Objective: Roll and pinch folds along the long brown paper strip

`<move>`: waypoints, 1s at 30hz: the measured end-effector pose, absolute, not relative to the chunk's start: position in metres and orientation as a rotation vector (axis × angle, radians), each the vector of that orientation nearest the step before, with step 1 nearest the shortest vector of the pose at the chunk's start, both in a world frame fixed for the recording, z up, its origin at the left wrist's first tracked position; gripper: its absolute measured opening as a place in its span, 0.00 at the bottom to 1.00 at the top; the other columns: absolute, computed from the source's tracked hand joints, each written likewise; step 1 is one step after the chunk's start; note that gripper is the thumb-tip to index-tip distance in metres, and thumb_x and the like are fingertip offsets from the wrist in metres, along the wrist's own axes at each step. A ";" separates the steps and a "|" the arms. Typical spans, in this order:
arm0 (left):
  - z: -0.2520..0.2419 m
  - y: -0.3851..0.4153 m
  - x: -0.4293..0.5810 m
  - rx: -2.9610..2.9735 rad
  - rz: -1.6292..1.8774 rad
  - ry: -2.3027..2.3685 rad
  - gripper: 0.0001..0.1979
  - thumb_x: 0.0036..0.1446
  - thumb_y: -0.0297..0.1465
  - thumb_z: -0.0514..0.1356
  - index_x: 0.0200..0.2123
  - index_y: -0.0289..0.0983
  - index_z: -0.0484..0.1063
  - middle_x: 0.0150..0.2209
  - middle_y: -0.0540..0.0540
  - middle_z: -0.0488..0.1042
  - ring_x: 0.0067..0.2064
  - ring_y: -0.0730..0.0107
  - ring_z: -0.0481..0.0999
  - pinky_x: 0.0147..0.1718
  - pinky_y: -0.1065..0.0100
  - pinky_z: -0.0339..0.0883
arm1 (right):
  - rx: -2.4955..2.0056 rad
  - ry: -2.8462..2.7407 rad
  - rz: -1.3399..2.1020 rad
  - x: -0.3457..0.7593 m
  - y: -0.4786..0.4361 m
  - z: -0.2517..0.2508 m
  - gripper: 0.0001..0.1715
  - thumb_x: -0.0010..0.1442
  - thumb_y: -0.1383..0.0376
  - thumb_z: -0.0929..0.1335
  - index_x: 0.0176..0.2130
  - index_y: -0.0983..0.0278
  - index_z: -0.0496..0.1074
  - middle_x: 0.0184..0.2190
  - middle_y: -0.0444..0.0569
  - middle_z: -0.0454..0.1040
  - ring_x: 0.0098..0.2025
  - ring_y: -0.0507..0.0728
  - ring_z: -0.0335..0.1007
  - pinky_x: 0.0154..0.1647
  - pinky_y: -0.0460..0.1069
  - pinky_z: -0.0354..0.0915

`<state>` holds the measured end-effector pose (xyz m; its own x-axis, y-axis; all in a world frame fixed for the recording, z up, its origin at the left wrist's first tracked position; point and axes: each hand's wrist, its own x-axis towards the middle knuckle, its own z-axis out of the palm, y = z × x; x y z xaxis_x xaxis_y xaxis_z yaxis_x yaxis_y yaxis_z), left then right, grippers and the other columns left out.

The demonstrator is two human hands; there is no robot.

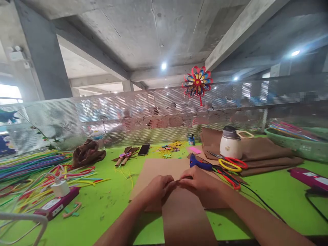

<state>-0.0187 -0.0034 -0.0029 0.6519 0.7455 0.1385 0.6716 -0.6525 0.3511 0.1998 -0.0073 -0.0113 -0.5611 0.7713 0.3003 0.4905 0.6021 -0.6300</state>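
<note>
A long strip of brown paper (184,215) hangs toward me over the table's front edge. My left hand (164,184) pinches the left side of its far end, fingers closed. On the other side of that end, my right hand (193,179) is closed with thumb and fingertips pressed on the paper, and the two hands nearly touch. Beneath them lies a flat sheet of light brown cardboard (151,171). Just past my right hand rests a blue glue gun (198,163), beside scissors with yellow handles (230,166) and red-handled scissors (234,181).
Coloured pipe cleaners (84,176) and a purple power strip (60,203) lie left. Behind are a phone (144,149), small brown paper pieces (124,156) and a blue bottle (191,140). A white jug (230,143), folded brown material (269,157) and green basket (302,145) stand right.
</note>
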 end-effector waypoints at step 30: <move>-0.009 -0.007 -0.014 2.613 0.415 1.053 0.16 0.63 0.38 0.46 0.37 0.37 0.71 0.31 0.48 0.74 0.31 0.72 0.70 0.31 0.73 0.59 | -0.925 -2.406 0.610 0.196 -0.002 -0.023 0.16 0.59 0.62 0.62 0.37 0.67 0.76 0.31 0.48 0.76 0.30 0.52 0.66 0.31 0.44 0.58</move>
<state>-0.0142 -0.0071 -0.0092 0.6907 0.7064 0.1545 0.6221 -0.6895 0.3710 0.1961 -0.0017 -0.0230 -0.6519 0.7055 0.2781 0.4879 0.6709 -0.5584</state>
